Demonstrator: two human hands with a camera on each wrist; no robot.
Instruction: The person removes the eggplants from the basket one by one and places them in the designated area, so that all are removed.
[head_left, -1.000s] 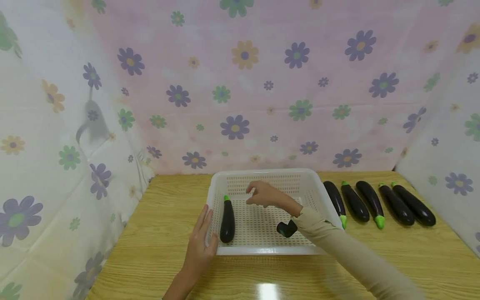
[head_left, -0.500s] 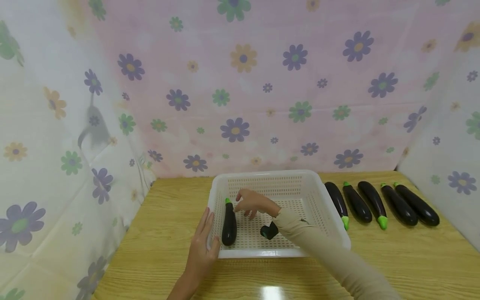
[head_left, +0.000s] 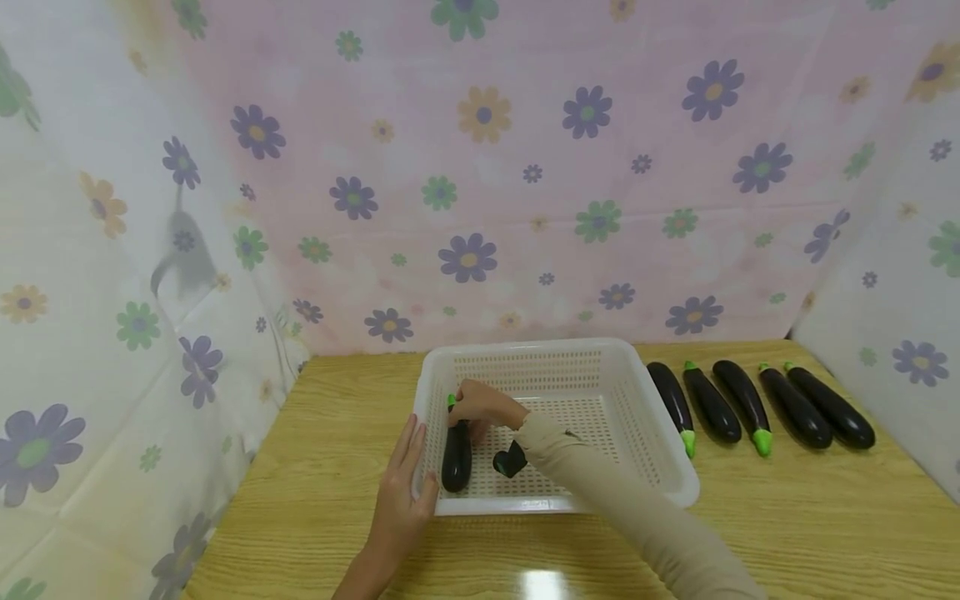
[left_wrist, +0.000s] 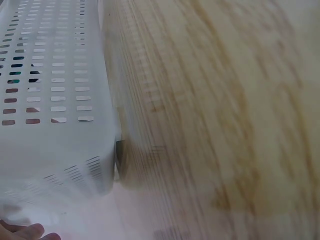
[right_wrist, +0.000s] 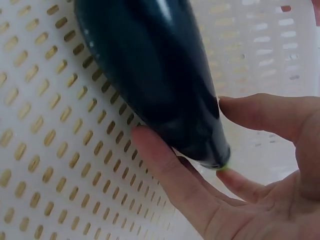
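A white plastic basket (head_left: 540,504) with slotted walls stands on the table. One dark eggplant (head_left: 456,468) lies along its left side inside, green stem end away from me. My right hand (head_left: 487,406) reaches into the basket and holds this eggplant near the stem end. In the right wrist view, the thumb (right_wrist: 260,112) and fingers (right_wrist: 175,177) lie on opposite sides of its narrow end. My left hand (head_left: 403,496) rests against the basket's left wall, fingers straight and thumb by the front corner. Only its fingertips (left_wrist: 32,231) show in the left wrist view.
Several more eggplants (head_left: 712,406) lie in a row on the wooden table (head_left: 352,400), right of the basket. A black wrist device (head_left: 510,460) hangs under the right sleeve. Flowered cloth (head_left: 405,250) encloses the table at the back and sides.
My right hand has moved left and down inside the basket, from above its middle to the eggplant, and has taken hold of it. The left hand has stayed at the basket's side.
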